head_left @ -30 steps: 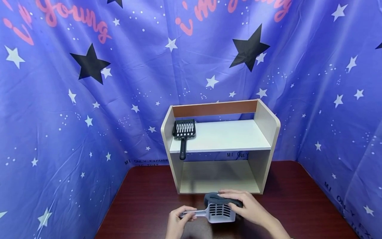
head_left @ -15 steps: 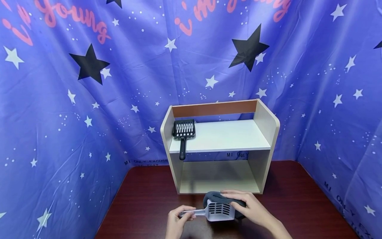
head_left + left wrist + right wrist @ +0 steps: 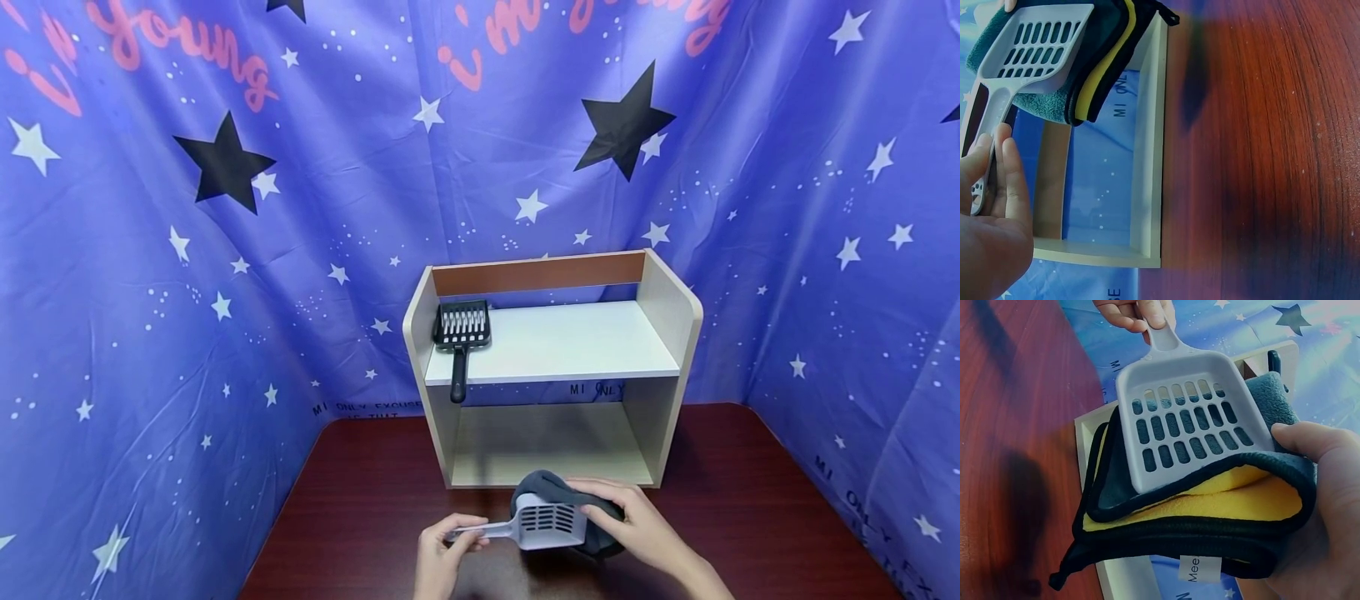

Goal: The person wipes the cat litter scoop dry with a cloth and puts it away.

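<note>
My left hand (image 3: 444, 552) pinches the handle of a light grey slotted litter scoop (image 3: 553, 527), which is held up over the table in front of the shelf. Behind and around the scoop's far side lies a folded cloth (image 3: 1272, 406), dark grey-green outside and yellow inside, with black edging and a white tag (image 3: 1200, 569). My right hand (image 3: 637, 527) grips this cloth, thumb on the near side at the scoop's edge. In the right wrist view, the cloth shows through the scoop's slots.
A small two-tier shelf (image 3: 555, 342) stands on the dark red wooden table (image 3: 360, 500). On its white upper board lies a black slotted scoop (image 3: 462, 333), its handle jutting over the front edge. Blue starry curtains (image 3: 337, 167) surround the table.
The scoop and cloth have risen slightly and the scoop has tilted a little. My right hand has shifted slightly right, and more of the cloth shows below its thumb.
</note>
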Tool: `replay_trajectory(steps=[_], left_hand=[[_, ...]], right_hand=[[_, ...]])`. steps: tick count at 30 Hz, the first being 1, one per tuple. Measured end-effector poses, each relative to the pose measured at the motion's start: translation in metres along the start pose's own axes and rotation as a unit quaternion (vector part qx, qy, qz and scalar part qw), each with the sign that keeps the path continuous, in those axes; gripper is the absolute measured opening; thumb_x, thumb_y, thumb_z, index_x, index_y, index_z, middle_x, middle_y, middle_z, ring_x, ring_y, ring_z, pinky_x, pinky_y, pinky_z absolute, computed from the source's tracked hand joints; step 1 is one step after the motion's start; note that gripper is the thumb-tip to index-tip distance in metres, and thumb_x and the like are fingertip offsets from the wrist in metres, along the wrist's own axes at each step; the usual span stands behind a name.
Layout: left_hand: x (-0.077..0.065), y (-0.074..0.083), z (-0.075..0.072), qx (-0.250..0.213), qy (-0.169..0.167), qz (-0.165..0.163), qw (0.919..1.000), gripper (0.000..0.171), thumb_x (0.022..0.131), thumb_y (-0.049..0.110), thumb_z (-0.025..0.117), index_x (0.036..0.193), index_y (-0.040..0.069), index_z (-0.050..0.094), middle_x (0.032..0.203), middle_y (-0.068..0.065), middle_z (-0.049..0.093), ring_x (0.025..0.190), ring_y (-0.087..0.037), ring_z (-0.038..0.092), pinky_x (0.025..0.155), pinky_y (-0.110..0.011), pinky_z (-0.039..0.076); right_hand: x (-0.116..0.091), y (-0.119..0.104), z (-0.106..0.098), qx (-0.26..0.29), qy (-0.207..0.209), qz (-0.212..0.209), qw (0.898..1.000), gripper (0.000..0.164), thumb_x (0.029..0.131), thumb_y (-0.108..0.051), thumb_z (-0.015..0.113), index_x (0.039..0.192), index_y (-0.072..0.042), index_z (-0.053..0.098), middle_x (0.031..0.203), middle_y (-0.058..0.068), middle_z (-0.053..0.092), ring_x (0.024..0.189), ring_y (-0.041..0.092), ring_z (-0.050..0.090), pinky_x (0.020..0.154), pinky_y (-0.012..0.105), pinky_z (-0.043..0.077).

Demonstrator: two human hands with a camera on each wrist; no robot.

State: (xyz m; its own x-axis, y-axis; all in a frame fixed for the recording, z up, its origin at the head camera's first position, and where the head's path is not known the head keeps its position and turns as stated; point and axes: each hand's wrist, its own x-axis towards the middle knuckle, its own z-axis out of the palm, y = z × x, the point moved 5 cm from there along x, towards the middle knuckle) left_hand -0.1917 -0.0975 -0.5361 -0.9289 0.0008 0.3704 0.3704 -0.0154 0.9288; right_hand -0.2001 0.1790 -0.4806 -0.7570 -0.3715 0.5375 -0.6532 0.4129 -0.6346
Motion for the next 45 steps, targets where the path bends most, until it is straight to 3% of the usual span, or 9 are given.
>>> replay_trajectory(steps=[11,25,35,45], left_hand=[[0.001,0.0,-0.003,-0.002,0.009,0.017,0.9998,0.01,0.085,-0.01,0.065,0.091,-0.018,0.068,0.08,-0.033,0.069,0.067,0.001,0.07,0.06,-0.031,0.062],[0.003,0.004,-0.006,0.0,0.03,0.013,0.9995,0.011,0.086,-0.01,0.065,0.092,-0.019,0.067,0.082,-0.034,0.069,0.067,0.0,0.07,0.06,-0.034,0.062],[0.005,0.005,-0.009,-0.004,0.04,0.006,0.9992,0.014,0.087,-0.009,0.065,0.094,-0.021,0.066,0.084,-0.035,0.069,0.067,0.0,0.07,0.06,-0.028,0.061],[0.006,0.004,-0.011,-0.003,0.055,-0.003,0.9985,0.013,0.086,-0.01,0.065,0.094,-0.02,0.066,0.081,-0.034,0.069,0.066,-0.002,0.071,0.06,-0.029,0.061]], right_hand=[[-0.005,0.007,-0.001,0.029,0.004,0.052,0.998,0.033,0.095,-0.009,0.065,0.128,-0.015,0.067,0.118,0.002,0.073,0.104,-0.004,0.064,0.085,0.013,0.052],[-0.012,0.006,-0.003,0.035,0.012,0.04,0.999,0.032,0.095,-0.005,0.063,0.127,-0.006,0.066,0.113,0.007,0.074,0.098,-0.007,0.062,0.08,0.01,0.049],[-0.017,0.013,-0.002,0.021,0.021,0.055,0.998,0.031,0.094,-0.007,0.065,0.125,-0.007,0.068,0.117,0.008,0.073,0.105,-0.007,0.061,0.087,0.006,0.047],[-0.022,0.017,0.0,0.02,0.02,0.046,0.999,0.03,0.093,-0.006,0.066,0.123,-0.008,0.07,0.113,0.003,0.075,0.098,-0.006,0.064,0.081,0.008,0.049]])
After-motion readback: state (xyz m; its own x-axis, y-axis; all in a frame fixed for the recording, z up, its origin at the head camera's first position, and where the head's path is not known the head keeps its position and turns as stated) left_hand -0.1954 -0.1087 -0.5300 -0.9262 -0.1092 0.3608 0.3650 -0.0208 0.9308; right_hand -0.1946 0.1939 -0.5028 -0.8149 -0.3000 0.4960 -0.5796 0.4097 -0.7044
